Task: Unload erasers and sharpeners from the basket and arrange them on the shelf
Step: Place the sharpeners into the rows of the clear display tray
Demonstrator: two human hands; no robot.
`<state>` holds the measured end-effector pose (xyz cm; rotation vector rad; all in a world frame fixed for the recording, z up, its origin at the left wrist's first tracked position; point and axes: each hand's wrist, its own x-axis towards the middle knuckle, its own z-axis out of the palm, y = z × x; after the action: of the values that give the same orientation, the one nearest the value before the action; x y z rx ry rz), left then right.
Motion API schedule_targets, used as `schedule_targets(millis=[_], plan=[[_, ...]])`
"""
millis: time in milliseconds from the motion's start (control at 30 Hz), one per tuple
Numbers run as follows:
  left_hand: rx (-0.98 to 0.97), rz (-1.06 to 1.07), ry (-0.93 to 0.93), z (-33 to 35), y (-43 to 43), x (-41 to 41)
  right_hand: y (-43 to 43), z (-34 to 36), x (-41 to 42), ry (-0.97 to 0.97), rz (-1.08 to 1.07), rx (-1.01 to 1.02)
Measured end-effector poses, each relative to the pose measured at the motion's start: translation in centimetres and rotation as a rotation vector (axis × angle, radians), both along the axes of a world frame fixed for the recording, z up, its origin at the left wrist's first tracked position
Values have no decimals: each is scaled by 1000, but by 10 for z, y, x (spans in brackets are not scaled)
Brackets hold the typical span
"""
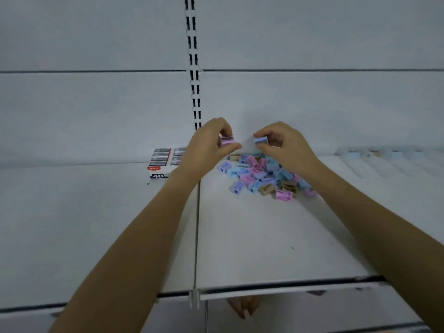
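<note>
Pink sharpener (227,141) pinched in left hand (208,150) fingers; blue sharpener (261,140) in right hand (288,147) fingers, above pile (262,175).

- A flat white metal shelf (240,236), made of two boards that meet at a seam running front to back.
- On the left board, at the back beside the seam: a white cardboard box of erasers (161,164) with a red and navy "4B" label.
- On the right board, towards the back: a loose pile of small plastic sharpeners (262,174) in pink, blue, purple and tan.
</note>
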<state>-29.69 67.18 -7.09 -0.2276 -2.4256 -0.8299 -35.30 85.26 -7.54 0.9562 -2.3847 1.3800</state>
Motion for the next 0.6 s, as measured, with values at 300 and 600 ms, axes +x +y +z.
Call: schedule_targets(millis=[300,600], plan=[[-241,-81,2,10,55,-6,85,0,23,123,-135,238],[-358,-168,42,43,183,-31,210,2,19,85,-168,246]])
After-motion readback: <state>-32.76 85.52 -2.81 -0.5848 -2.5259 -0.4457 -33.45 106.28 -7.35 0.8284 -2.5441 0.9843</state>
